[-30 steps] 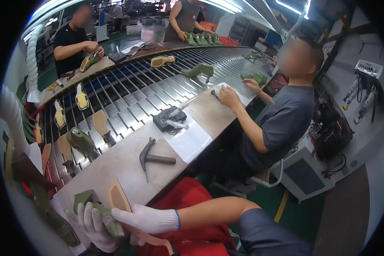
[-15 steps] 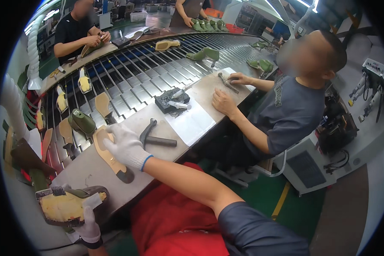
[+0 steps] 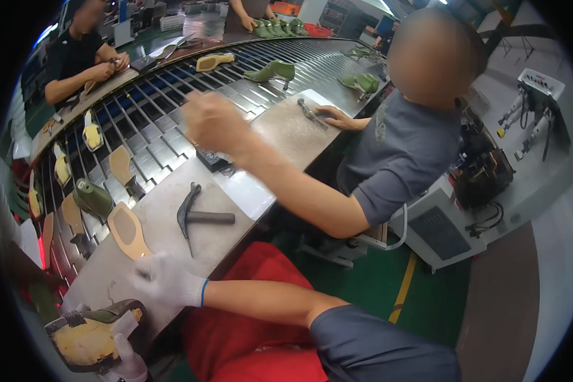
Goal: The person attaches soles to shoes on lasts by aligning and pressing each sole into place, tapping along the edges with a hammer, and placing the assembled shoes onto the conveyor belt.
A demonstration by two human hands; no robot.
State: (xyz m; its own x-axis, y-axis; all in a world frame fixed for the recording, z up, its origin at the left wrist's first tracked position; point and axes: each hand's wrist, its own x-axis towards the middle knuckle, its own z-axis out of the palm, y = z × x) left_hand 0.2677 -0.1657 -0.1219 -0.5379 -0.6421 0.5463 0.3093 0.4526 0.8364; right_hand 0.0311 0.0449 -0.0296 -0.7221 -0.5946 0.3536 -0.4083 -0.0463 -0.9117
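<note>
My left hand [image 3: 128, 361], in a white glove, grips a dark green shoe [image 3: 103, 313] at the lower left. Its yellow underside [image 3: 83, 340] faces me, and a pale rectangular piece [image 3: 125, 323] shows beside my fingers. On the bench, a tan shoe sole [image 3: 126, 230] lies with its narrow end running under my right hand [image 3: 169, 280]. That hand is also gloved; its fingers are blurred, so whether it grips the sole is unclear. A shoemaker's hammer [image 3: 200, 218] lies just beyond it, its dark handle pointing right.
The co-worker's blurred forearm [image 3: 280, 181] reaches across the bench [image 3: 162, 207] from the right. Behind it, a dark block [image 3: 213, 160] is mostly hidden. Several soles and a green shoe [image 3: 92, 196] rest on the slatted conveyor [image 3: 172, 137]. Another hammer [image 3: 311, 114] lies farther off.
My right hand has slid nearer along the sole, from its wide part to its narrow end. The co-worker's hand has lifted from the bench and swung left. The whole view has shifted slightly.
</note>
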